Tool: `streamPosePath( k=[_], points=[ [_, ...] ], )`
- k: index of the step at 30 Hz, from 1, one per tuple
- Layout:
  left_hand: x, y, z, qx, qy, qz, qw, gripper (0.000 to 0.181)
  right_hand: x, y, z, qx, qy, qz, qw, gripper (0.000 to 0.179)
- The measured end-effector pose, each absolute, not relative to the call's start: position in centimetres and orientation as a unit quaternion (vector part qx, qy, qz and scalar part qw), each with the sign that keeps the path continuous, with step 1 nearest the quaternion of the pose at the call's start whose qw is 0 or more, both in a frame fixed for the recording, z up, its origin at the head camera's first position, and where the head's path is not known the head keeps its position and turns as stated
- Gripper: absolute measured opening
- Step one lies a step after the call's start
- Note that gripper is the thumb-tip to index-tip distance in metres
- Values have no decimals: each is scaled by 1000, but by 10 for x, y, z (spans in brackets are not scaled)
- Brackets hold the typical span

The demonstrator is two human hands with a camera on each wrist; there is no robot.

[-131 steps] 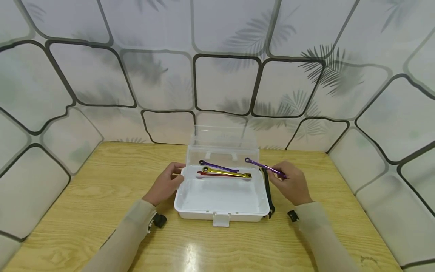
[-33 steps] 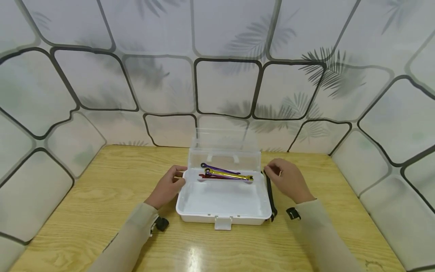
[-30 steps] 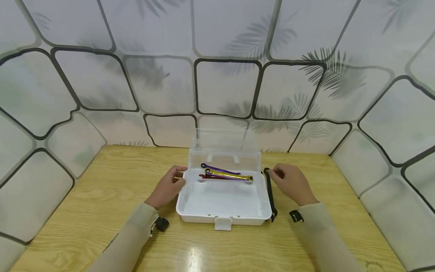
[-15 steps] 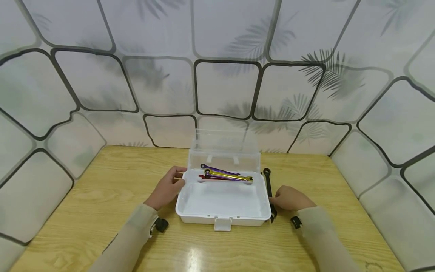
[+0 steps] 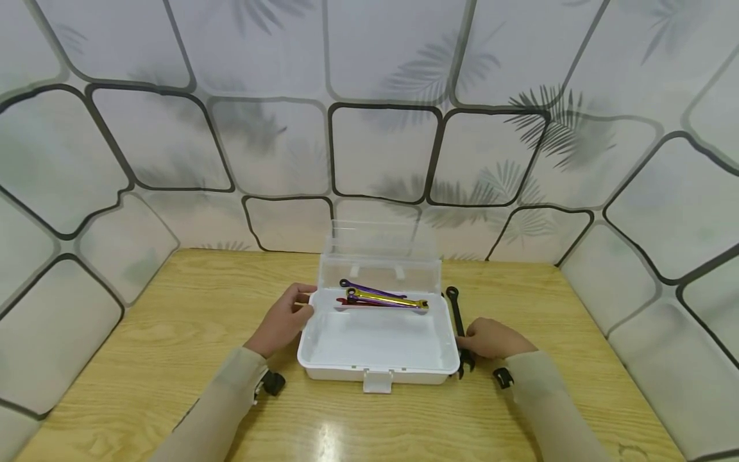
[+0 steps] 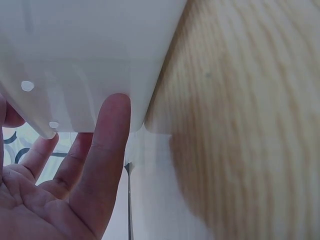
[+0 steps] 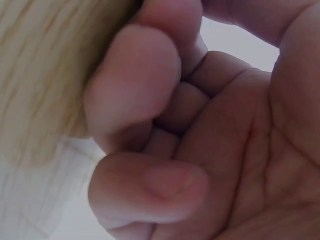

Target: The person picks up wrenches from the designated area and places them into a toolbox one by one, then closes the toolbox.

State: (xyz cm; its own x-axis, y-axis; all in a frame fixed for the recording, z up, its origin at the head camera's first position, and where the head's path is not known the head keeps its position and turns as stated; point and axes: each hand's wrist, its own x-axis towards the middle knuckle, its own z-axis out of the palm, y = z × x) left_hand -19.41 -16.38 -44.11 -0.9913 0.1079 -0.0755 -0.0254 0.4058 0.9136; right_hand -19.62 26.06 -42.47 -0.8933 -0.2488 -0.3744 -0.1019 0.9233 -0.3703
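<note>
Far left: wood-grain desk [image 5: 173,321]. Next: left hand [image 5: 280,321], fingers spread, nearly straight, touching left end of white box [image 5: 335,373], thumb at rim. Centre: clear lid [image 5: 381,273] raised behind; inside, along rear, red wrench [image 5: 342,301], upper purple wrench [image 5: 360,287], yellow wrench [image 5: 387,298], closely bunched. Right: black wrench [image 5: 456,310], lengthwise just beside box; right hand [image 5: 493,338], curled fingers clamped on shaft; fingertips partly hidden.

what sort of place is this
Probably a small booth for tabletop work, though the wider room is unseen: leaf-patterned walls line three sides of a wood-grain table, which holds an open white box with wrenches.
</note>
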Motion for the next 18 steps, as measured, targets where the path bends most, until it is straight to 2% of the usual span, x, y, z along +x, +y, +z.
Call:
streamPosePath(
  k=[18],
  points=[
    [-194,-165,-443,32,838,542,57,45,-198,260,-426,-100,957,-169,213,40]
  ],
)
